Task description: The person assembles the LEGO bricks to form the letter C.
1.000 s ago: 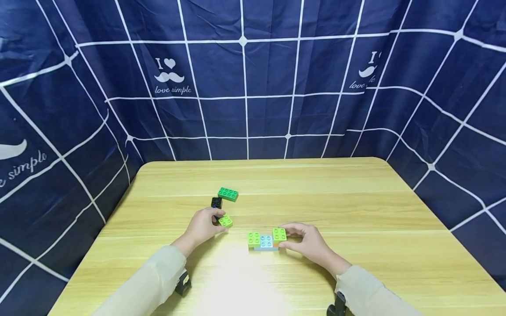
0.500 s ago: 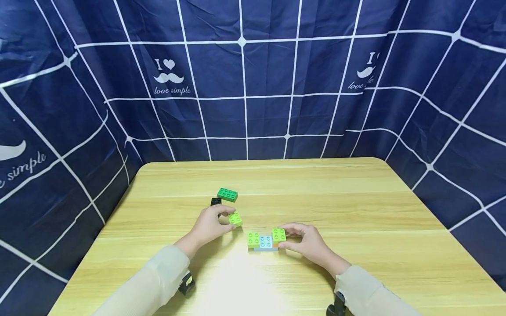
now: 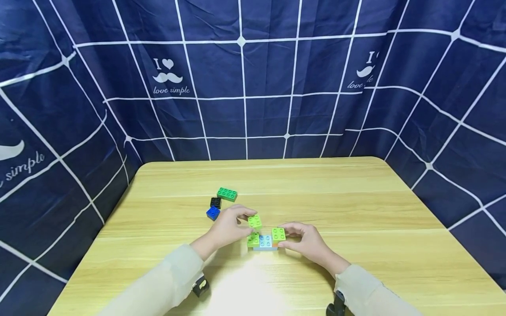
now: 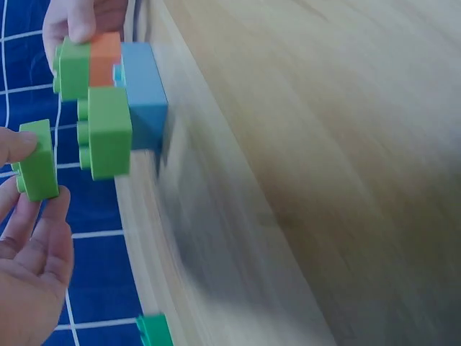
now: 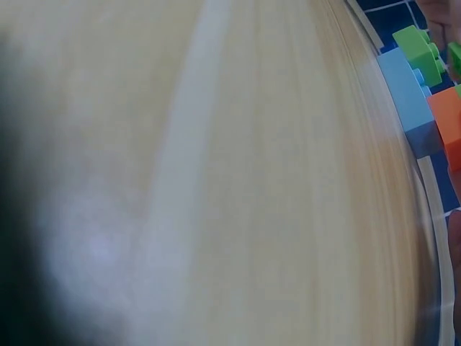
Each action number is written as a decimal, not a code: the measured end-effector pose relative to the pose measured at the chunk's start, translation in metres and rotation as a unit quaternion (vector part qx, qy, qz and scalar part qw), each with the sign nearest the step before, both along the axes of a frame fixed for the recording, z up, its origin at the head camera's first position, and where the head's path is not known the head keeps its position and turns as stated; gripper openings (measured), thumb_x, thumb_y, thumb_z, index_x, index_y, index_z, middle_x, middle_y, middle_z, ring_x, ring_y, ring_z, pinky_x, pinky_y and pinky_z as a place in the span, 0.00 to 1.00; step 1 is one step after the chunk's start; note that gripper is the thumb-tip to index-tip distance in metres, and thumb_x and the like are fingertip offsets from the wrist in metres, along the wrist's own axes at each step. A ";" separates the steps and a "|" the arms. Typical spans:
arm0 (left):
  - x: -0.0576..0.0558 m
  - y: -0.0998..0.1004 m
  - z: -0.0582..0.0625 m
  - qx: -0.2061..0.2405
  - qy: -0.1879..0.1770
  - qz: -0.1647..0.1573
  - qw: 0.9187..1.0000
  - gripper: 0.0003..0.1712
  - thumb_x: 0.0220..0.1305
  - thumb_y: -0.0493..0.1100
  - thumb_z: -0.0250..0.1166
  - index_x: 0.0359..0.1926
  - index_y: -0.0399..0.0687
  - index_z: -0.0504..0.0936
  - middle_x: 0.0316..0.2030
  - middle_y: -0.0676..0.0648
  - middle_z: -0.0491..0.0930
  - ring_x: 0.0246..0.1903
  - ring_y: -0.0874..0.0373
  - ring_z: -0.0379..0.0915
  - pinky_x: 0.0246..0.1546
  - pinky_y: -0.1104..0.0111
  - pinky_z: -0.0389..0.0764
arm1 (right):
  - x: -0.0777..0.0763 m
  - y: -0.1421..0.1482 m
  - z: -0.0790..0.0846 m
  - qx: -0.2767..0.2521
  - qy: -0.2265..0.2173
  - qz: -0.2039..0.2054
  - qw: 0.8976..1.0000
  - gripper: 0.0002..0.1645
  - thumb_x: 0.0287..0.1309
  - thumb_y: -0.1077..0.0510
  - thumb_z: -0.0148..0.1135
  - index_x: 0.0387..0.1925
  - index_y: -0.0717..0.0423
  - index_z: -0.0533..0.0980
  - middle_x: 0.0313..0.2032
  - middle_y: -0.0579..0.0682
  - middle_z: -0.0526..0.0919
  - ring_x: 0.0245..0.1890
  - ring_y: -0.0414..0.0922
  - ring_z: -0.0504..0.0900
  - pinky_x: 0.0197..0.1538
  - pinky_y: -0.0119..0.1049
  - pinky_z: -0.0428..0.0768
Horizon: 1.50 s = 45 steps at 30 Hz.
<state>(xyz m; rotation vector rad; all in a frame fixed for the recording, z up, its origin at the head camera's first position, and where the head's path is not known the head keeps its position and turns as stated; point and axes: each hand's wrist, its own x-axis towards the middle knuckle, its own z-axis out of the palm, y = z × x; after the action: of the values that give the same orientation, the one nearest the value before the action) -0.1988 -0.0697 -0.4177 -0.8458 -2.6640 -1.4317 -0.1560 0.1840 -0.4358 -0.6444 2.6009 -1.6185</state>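
Between thumb and fingers my left hand (image 3: 227, 226) pinches a lime-green building brick (image 4: 39, 160), raised just above the left end of a small assembly. That assembly has a light blue brick (image 3: 265, 241) as its base. A second lime brick (image 4: 109, 132) is fixed on its left end. At its right end an orange brick (image 4: 106, 59) carries another lime brick (image 3: 278, 234). My right hand (image 3: 308, 239) grips this right-hand stack from the side, thumb in front and fingers behind. In the right wrist view, the blue base and orange brick show at the right edge.
Left of the assembly lie a blue brick (image 3: 213, 213), a black brick (image 3: 215, 202) and a longer green brick (image 3: 227, 194). They rest on a wooden table (image 3: 336, 188). A dark blue curtain (image 3: 265, 114) with white lines hangs behind it and along both sides.
My left hand has carried the lime brick rightward from beside the black and blue bricks to the assembly, uncovering the blue brick. The right hand keeps its hold in place.
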 end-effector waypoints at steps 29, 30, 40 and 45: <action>0.007 0.051 0.018 -0.078 -0.006 -0.074 0.994 0.19 0.49 0.40 0.73 0.45 0.46 0.84 0.39 0.57 0.80 0.38 0.65 0.74 0.42 0.73 0.74 | -0.014 0.011 -0.030 -0.008 0.015 0.010 1.000 0.23 0.47 0.55 0.74 0.46 0.57 0.80 0.38 0.46 0.85 0.39 0.43 0.82 0.45 0.37 0.80; 0.007 0.051 0.019 -0.080 -0.009 -0.072 0.994 0.19 0.48 0.40 0.74 0.45 0.46 0.85 0.38 0.57 0.80 0.38 0.65 0.74 0.41 0.73 0.74 | -0.014 0.010 -0.030 -0.009 0.015 0.010 1.000 0.23 0.47 0.55 0.74 0.46 0.57 0.80 0.38 0.46 0.85 0.39 0.43 0.82 0.45 0.38 0.80; 0.007 0.052 0.020 -0.097 -0.018 -0.066 0.993 0.18 0.47 0.40 0.75 0.42 0.46 0.85 0.36 0.58 0.80 0.37 0.60 0.76 0.37 0.76 0.75 | -0.010 0.005 -0.021 0.003 0.012 0.010 1.000 0.23 0.47 0.57 0.74 0.46 0.59 0.80 0.39 0.47 0.85 0.39 0.45 0.82 0.46 0.43 0.80; 0.006 0.054 0.019 -0.111 -0.007 -0.066 0.992 0.17 0.46 0.40 0.76 0.41 0.45 0.86 0.35 0.57 0.80 0.36 0.62 0.76 0.36 0.77 0.75 | -0.013 0.008 -0.030 0.008 0.008 0.004 1.000 0.24 0.46 0.51 0.74 0.46 0.53 0.80 0.39 0.41 0.85 0.40 0.42 0.82 0.47 0.38 0.79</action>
<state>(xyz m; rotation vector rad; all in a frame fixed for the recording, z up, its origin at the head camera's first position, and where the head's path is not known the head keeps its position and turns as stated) -0.1932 -0.0156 -0.3991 -1.0484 -2.8671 -1.1792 -0.1693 0.1923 -0.4655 -0.6694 2.6166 -1.5961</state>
